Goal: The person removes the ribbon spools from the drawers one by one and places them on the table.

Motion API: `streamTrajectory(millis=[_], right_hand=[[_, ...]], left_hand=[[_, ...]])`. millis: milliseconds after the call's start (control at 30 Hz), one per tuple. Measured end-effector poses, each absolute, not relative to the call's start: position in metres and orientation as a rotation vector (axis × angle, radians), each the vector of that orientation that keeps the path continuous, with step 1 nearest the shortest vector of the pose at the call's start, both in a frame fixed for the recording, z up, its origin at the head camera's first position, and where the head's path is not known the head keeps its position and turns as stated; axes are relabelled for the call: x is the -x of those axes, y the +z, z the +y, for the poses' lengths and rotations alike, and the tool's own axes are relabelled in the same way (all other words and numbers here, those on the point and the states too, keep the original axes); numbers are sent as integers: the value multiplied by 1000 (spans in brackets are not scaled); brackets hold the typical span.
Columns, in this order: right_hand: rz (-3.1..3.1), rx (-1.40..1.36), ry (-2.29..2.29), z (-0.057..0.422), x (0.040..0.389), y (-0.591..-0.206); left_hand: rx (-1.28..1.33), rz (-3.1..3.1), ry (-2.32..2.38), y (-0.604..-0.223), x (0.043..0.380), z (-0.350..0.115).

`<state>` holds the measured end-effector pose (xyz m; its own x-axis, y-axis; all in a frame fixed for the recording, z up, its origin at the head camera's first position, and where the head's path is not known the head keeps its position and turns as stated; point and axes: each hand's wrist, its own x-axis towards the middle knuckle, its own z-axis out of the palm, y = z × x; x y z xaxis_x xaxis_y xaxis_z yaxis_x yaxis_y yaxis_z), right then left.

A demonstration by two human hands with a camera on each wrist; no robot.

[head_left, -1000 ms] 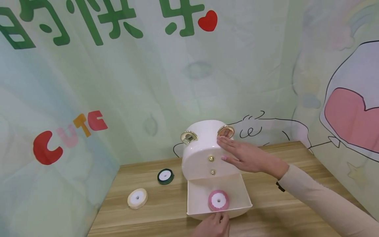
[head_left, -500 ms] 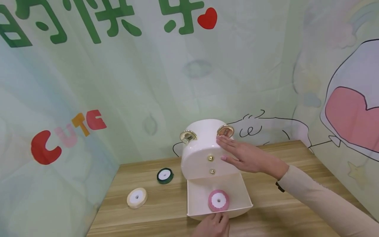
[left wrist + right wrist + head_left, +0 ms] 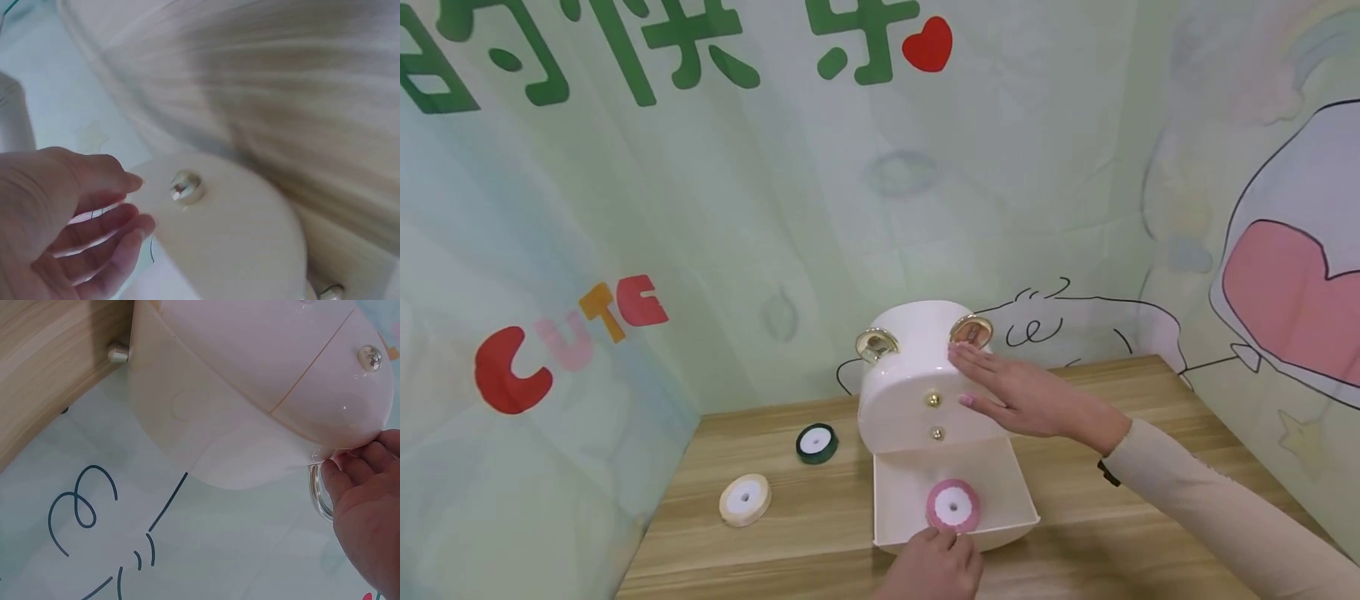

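A white rounded storage box [image 3: 895, 408] with two gold ring ears stands on the table, its bottom drawer [image 3: 898, 483] pulled out. Inside the drawer lies a pink ribbon spool [image 3: 953, 506] with a white core. My left hand [image 3: 934, 567] is at the drawer's front rim, fingers loosely bent. In the left wrist view, its thumb and fingertips are apart from the drawer's gold knob [image 3: 187, 187]. My right hand [image 3: 1030, 396] rests flat on the box's top right side, fingertips beside the right gold ear [image 3: 972, 331].
Left of the box, a dark green ribbon spool [image 3: 817, 443] and a cream ribbon spool [image 3: 745, 500] lie on the wooden table [image 3: 805, 542]. Printed cloth walls [image 3: 775, 208] close off the back and both sides.
My left hand has come off the drawer knob and moved up slightly to the front rim. The right hand, box, drawer and spools have stayed in place.
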<state>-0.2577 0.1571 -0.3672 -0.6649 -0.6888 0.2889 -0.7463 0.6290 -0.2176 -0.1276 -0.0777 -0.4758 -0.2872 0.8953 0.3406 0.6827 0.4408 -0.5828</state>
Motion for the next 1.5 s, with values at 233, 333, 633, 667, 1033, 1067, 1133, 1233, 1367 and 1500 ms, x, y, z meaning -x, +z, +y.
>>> streamTrajectory(millis=[233, 333, 633, 667, 1033, 1067, 1133, 1233, 1367, 1500], right_hand=[[-2653, -1191, 480, 158, 259, -367], [-2630, -1199, 469, 157, 258, -367], [-2635, -1214, 467, 156, 259, -367], [-2637, -1214, 465, 156, 260, -367], [-2670, -1196, 458, 157, 257, -366], [-2667, -1196, 459, 157, 257, -366], [-2659, -1197, 466, 157, 257, -366], [-2653, -1201, 479, 156, 256, -367], [-2654, -1203, 486, 156, 256, -368], [-2650, -1207, 479, 156, 257, -368]], left_hand=[[1276, -2121, 340, -447, 138, -80], [1287, -2149, 329, -435, 143, -82], [1372, -2294, 305, -403, 172, -89], [1385, -2349, 285, -398, 176, -89], [1583, -2714, 228, -389, 218, -82], [1587, -2734, 233, -391, 220, -82], [1589, -2780, 245, -394, 223, -80], [1590, -2848, 265, -399, 227, -78], [1621, -2871, 311, -403, 230, -73], [1706, -2775, 399, -409, 236, -69]])
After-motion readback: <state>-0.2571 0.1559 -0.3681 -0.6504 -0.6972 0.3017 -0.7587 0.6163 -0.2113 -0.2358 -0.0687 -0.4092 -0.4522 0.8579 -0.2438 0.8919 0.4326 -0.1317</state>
